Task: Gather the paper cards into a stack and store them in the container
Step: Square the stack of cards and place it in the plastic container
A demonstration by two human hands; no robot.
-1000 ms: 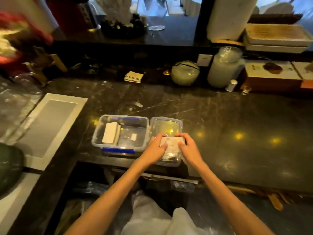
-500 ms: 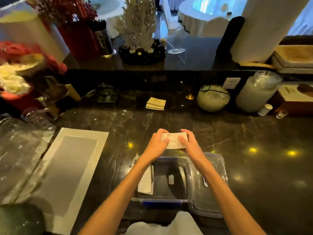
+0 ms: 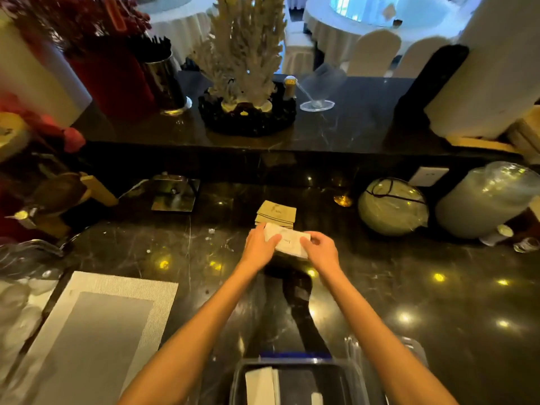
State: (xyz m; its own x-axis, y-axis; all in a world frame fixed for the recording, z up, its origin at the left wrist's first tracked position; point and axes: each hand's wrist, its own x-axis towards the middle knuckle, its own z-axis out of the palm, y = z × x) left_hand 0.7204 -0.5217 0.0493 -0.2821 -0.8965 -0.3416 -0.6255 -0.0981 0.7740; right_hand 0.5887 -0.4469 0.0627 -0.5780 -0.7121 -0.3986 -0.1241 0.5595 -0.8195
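Note:
A small stack of white paper cards (image 3: 289,244) is held between both hands above the dark marble counter (image 3: 409,287). My left hand (image 3: 258,248) grips its left end and my right hand (image 3: 320,252) grips its right end. Just beyond them lies a second, tan stack of cards (image 3: 276,213) on the counter. The clear plastic container (image 3: 295,378) with a blue clip stands at the bottom edge between my forearms; white cards (image 3: 261,385) lie inside at its left, and its clear lid (image 3: 415,349) sits to its right.
A grey placemat (image 3: 96,331) lies at the front left. At the back stand a round wrapped ball (image 3: 393,206), a wrapped jar (image 3: 488,200), a metal stand (image 3: 175,194), and a raised ledge with a coral ornament (image 3: 245,83).
Both hands have carried the white cards forward, away from the container, to just in front of the tan stack. The view has tilted up, so the container now sits at the bottom edge.

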